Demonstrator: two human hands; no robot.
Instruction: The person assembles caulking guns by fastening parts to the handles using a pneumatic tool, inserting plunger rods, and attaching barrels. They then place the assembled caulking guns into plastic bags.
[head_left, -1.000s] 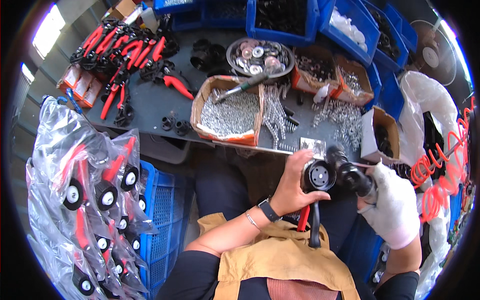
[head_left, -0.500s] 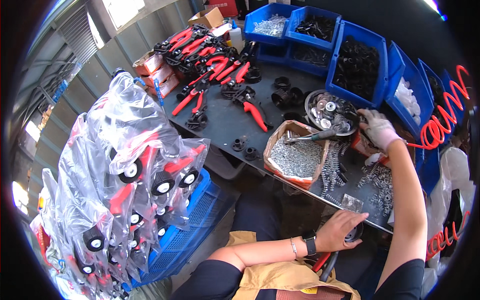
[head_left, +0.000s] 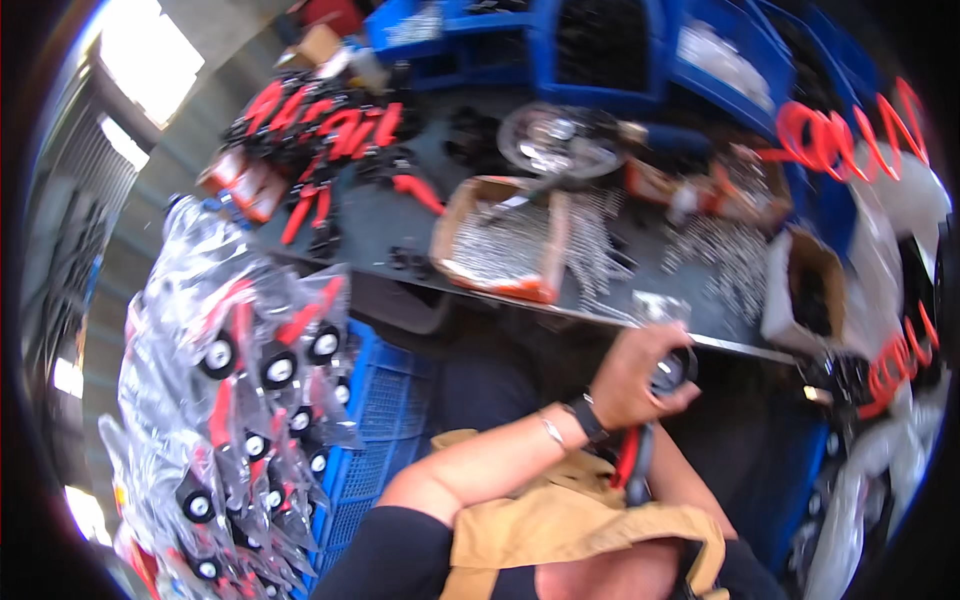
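My left hand (head_left: pixel 630 375) is wrapped round the round black head (head_left: pixel 671 372) of a hand tool, just off the bench's front edge. The tool's red and black handles (head_left: pixel 630 460) hang below, close to the tan apron (head_left: pixel 560 525). My right forearm (head_left: pixel 690 485) reaches up behind the handles, and its hand is hidden behind the tool and my left hand. Nearest to my left hand on the bench lies a small clear packet (head_left: pixel 660 307). Beyond it are a box of small metal pins (head_left: pixel 500 245) and loose springs (head_left: pixel 715 262). Motion blurs the view.
Blue bins (head_left: pixel 600 50) line the back, near a bowl of metal parts (head_left: pixel 560 140). Red-handled tools (head_left: pixel 330 125) pile up at the far left. Bagged wheeled tools (head_left: pixel 230 370) fill a blue crate (head_left: pixel 375 410) at left. Red coiled hoses (head_left: pixel 835 140) hang at right.
My right hand has left the box beside the bowl and come down behind the tool. The whole view has shifted, so the bench appears higher and further left.
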